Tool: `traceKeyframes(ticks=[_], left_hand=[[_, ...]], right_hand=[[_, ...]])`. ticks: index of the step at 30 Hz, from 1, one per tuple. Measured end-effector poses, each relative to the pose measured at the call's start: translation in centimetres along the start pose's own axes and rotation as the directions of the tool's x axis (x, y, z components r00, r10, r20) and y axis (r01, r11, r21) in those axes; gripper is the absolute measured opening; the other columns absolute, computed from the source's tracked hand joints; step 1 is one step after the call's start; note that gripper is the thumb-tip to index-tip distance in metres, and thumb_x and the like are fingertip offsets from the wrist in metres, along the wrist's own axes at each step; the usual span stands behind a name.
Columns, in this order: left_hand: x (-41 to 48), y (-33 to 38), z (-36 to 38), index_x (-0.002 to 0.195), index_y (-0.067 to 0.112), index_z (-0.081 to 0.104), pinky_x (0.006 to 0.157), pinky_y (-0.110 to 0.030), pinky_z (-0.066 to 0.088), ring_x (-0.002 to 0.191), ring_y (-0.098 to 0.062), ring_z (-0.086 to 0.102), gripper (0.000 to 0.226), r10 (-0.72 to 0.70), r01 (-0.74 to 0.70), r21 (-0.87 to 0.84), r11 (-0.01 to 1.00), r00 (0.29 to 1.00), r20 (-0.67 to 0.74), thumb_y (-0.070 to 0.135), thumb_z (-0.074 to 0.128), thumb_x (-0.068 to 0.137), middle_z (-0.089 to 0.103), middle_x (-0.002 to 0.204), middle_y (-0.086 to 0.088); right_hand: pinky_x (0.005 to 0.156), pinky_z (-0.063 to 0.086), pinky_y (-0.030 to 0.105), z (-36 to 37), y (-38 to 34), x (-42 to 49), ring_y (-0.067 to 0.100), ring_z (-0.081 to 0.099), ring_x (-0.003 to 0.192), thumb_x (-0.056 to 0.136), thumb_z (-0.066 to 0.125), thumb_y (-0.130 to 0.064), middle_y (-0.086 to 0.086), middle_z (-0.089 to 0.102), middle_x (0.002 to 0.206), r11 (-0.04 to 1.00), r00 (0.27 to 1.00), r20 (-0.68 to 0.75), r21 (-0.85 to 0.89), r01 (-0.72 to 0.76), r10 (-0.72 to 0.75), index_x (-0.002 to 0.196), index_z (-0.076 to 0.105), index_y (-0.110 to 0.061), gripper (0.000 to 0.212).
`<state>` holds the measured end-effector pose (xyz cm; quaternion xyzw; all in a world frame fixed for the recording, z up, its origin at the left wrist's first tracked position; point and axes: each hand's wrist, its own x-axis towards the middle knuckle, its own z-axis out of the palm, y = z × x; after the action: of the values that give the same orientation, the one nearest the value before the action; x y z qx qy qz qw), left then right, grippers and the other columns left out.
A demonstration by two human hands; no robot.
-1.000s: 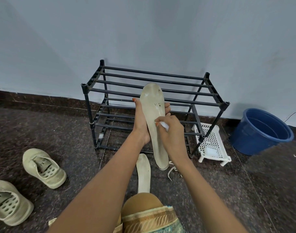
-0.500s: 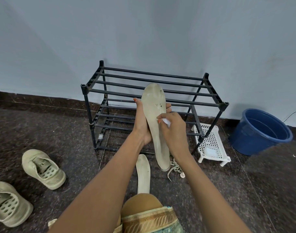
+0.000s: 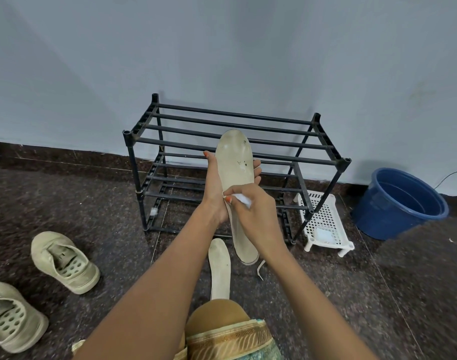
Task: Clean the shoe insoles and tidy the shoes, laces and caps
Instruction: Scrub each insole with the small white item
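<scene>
My left hand grips a pale, stained insole upright in front of the rack, fingers curled round its far edge. My right hand pinches a small white wipe and presses it on the insole's middle. A second insole lies flat on the floor below, partly hidden by my knee. Two beige shoes lie at the left: one further in, the other at the frame edge. A bit of white lace shows below the held insole.
A black two-tier shoe rack stands against the blue-grey wall. A small white perforated stool with a white pad on it sits to its right. A blue bucket is at the far right. The floor is dark speckled stone.
My right hand with the wipe has slid down the insole from its upper middle toward the lower middle. The left hand keeps the insole upright in much the same place.
</scene>
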<state>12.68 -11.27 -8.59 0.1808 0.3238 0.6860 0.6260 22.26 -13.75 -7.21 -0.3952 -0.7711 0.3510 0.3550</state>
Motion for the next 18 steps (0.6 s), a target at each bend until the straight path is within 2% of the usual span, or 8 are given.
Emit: traceKeyframes(ticks=[2,4,6,9,11,14,16,18], left_hand=[[0.0,-0.1,-0.2,0.126,0.003,0.054,0.077,-0.029,0.056,0.095,-0.02,0.065,0.099,-0.01,0.01,0.038,0.999,1.0,0.01,0.077,0.007,0.082,0.067,0.109,-0.012],[-0.2,-0.1,-0.3,0.122,0.006,0.058,0.075,-0.027,0.055,0.097,-0.018,0.067,0.096,-0.028,0.026,0.108,0.994,0.999,0.023,0.077,0.007,0.083,0.068,0.111,-0.009],[-0.4,-0.2,-0.2,0.116,0.008,0.063,0.081,-0.031,0.053,0.099,-0.019,0.066,0.093,-0.057,0.054,0.171,0.984,0.998,0.017,0.078,0.011,0.082,0.068,0.112,-0.009],[-0.4,-0.4,-0.1,0.125,0.009,0.058,0.102,-0.042,0.043,0.116,-0.026,0.058,0.092,-0.087,0.091,0.182,0.979,0.996,-0.032,0.081,0.026,0.077,0.06,0.126,-0.015],[-0.5,-0.4,-0.1,0.129,0.009,0.055,0.106,-0.043,0.04,0.119,-0.027,0.056,0.094,-0.082,0.09,0.191,0.977,0.995,-0.05,0.082,0.029,0.075,0.056,0.131,-0.016],[-0.7,-0.3,0.1,0.123,0.009,0.06,0.098,-0.04,0.047,0.112,-0.024,0.061,0.094,-0.084,0.09,0.213,0.973,0.996,-0.034,0.082,0.022,0.077,0.062,0.124,-0.013],[-1.0,-0.2,0.3,0.11,0.01,0.068,0.088,-0.034,0.051,0.102,-0.019,0.066,0.094,-0.083,0.082,0.193,0.978,0.997,-0.001,0.08,0.013,0.081,0.068,0.113,-0.008],[-0.9,-0.2,0.3,0.1,0.012,0.073,0.084,-0.031,0.054,0.096,-0.016,0.068,0.094,-0.082,0.078,0.161,0.984,0.997,0.017,0.077,0.007,0.083,0.071,0.104,-0.006]], right_hand=[[0.081,0.039,0.019,0.1,-0.1,0.9,0.013,0.054,0.096,0.084,0.06,-0.008,0.001,0.063,0.096,0.999,1.0,-0.021,-0.039,0.012,-0.013,0.089,0.068,-0.014,0.012],[0.079,0.038,0.02,0.3,-0.3,1.9,0.017,0.054,0.098,0.084,0.06,-0.007,0.004,0.064,0.098,0.997,0.998,-0.054,-0.076,0.022,-0.026,0.091,0.068,-0.013,0.012],[0.076,0.036,0.014,0.3,-0.5,2.8,0.018,0.054,0.098,0.084,0.06,-0.006,0.005,0.064,0.098,0.995,0.993,-0.103,-0.09,0.04,-0.049,0.091,0.068,-0.013,0.013],[0.072,0.031,-0.001,0.0,-1.1,3.5,0.007,0.047,0.087,0.086,0.058,-0.006,0.004,0.061,0.099,0.992,0.989,-0.129,-0.113,0.062,-0.076,0.095,0.068,-0.01,0.014],[0.072,0.028,-0.004,-0.1,-1.2,3.5,0.005,0.044,0.084,0.086,0.057,-0.006,0.006,0.061,0.099,0.989,0.987,-0.125,-0.125,0.083,-0.098,0.095,0.068,-0.009,0.014],[0.075,0.03,0.002,-0.2,-1.1,3.1,0.009,0.048,0.088,0.085,0.058,-0.004,0.006,0.06,0.096,0.992,0.992,-0.094,-0.093,0.08,-0.089,0.093,0.068,-0.008,0.014],[0.078,0.033,0.01,-0.2,-1.0,2.7,0.013,0.051,0.091,0.084,0.058,-0.002,0.004,0.058,0.093,0.996,0.996,-0.055,-0.055,0.064,-0.067,0.091,0.068,-0.008,0.014],[0.079,0.035,0.014,-0.4,-0.9,2.0,0.013,0.051,0.092,0.084,0.058,-0.001,0.002,0.057,0.092,0.999,0.999,-0.021,-0.03,0.044,-0.044,0.09,0.069,-0.008,0.014]])
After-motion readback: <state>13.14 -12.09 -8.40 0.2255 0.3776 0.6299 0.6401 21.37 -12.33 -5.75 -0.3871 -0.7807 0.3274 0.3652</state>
